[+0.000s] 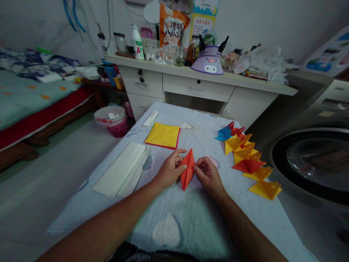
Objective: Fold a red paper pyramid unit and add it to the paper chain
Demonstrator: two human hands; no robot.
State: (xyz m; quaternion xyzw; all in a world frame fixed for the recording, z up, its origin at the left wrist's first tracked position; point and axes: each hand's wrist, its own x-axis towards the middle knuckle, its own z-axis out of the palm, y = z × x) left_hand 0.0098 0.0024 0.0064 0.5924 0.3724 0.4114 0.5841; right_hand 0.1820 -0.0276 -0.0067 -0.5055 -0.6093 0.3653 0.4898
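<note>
The white bottle [137, 43] reads "A"; characters [174, 29] on the orange bag [172, 24] blur.

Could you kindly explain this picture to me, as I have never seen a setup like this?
Of course. There is no robot here: a camera worn on a person's head looks forward and down at their own bare hands. The left hand holds an orange folded paper, thumb on top; the right hand has its fingertips at the paper's edge. On the cloth-covered table lie a yellow-topped stack of square paper, a white folded bundle and, at right, colourful folded paper shapes.
</note>
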